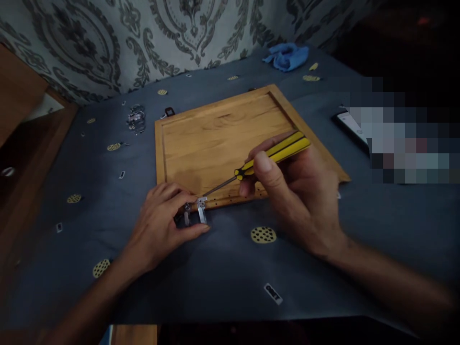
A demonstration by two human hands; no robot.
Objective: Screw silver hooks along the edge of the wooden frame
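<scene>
A framed wooden panel (pixel 215 139) lies flat on the dark blue cloth, with a row of small holes along its near edge. At the near left corner my left hand (pixel 161 215) is closed around a shiny metal bracket (pixel 202 210), fingers over the wood and thumb below. Another small metal part (pixel 187 213) shows beside it, partly hidden by the fingers. My right hand (pixel 312 206) grips the yellow and black handle of a screwdriver (pixel 287 147). The screwdriver's shaft slants down to the left, its tip at the bracket; whether it sits in a screw I cannot tell.
Several loose metal pieces (pixel 136 118) lie in a pile left of the panel. A dark loop-shaped piece (pixel 169 112) is at its far left corner. A blue crumpled cloth (pixel 287 56) lies at the back, a phone (pixel 350 125) to the right. Wooden furniture (pixel 59 124) borders the left.
</scene>
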